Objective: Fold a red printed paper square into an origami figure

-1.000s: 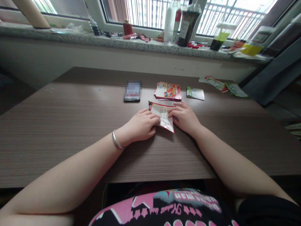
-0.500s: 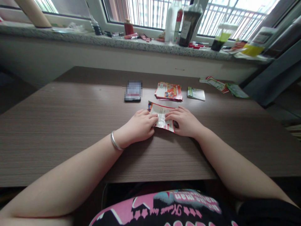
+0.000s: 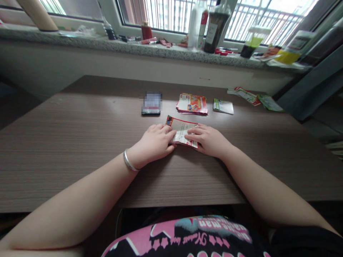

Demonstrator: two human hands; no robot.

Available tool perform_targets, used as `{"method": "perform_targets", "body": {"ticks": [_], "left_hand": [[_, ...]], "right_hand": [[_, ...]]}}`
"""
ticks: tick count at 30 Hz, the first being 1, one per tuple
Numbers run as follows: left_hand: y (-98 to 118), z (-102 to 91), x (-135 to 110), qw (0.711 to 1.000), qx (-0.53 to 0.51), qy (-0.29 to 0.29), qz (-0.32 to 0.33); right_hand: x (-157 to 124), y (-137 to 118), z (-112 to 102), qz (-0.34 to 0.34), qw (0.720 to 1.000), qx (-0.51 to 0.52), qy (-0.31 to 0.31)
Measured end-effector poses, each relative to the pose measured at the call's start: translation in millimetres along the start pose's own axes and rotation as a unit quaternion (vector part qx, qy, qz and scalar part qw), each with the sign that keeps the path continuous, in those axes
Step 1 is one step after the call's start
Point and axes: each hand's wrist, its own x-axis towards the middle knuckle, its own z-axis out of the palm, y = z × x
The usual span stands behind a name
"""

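A small printed paper leaflet (image 3: 183, 125), off-white with red edges and a colour picture at its far left corner, is held slightly bent just above or on the table. My left hand (image 3: 158, 142), with a silver bangle at the wrist, grips its left end, fingers on top and thumb along the near edge. On the right end, my right hand (image 3: 209, 139) has its fingers spread over the paper; its thumb is mostly hidden at the near edge. The paper under both hands is covered.
Beyond the leaflet lie a phone (image 3: 151, 103) with a blurred screen, a stack of red and white leaflets (image 3: 192, 104) and a smaller green-white stack (image 3: 223, 106). Loose printed papers (image 3: 248, 96) rest at the far right. Bottles (image 3: 214, 30) and pens line the stone windowsill (image 3: 160, 50).
Both hands have shifted slightly to the left with the leaflet. The leaflet lies a little flatter, and the right thumb has slipped from view at its near edge.
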Motion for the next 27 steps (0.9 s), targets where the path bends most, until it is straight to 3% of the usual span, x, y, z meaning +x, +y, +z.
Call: {"method": "perform_targets", "body": {"ticks": [8,15,18,20,23,27], "left_hand": [[-12,-7.3,0,1.0,0.005,-0.029,0.004],[-29,-2.1,9,0.998,-0.054,0.002,0.025],[-33,5.1,14,0.992,-0.123,0.021,-0.019],[-34,11.1,17,0.984,-0.168,0.019,-0.062],[-34,19.3,21,0.965,-0.235,0.027,-0.114],[-30,22.9,24,0.95,-0.254,0.03,-0.179]], "right_hand": [[-5,12,2,0.026,1.0,0.018,0.004],[-9,21,3,0.081,0.989,0.121,0.018],[-7,21,3,0.131,0.979,0.153,0.036],[-6,20,5,0.173,0.964,0.196,0.056],[-2,19,9,0.256,0.919,0.288,0.078],[5,20,15,0.35,0.872,0.332,0.087]]}}
